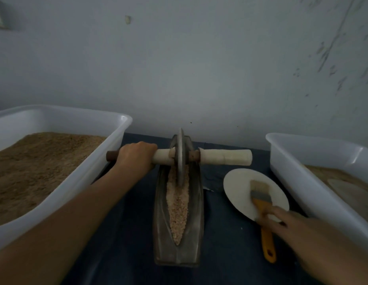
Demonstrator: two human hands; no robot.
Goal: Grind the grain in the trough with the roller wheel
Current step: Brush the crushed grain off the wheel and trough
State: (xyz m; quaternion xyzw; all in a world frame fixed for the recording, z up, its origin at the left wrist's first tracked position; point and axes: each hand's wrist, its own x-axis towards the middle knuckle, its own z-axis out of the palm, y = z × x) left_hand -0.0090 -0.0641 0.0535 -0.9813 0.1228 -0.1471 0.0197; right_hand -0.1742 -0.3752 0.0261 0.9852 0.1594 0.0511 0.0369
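Wheel: roller wheel (180,159) is sitting in the trough (179,212), far end, beside the left hand.
Left hand (135,157): gripping the wrapped axle.
Right hand (292,225): hovering over the brush (261,204), grasp unclear.
Handling: looking heavy, rigid; needing both handles.

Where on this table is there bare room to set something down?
Bare cloth lies between the trough and the brush, and near the left tub. It is crowded around the plate beside the right tub.
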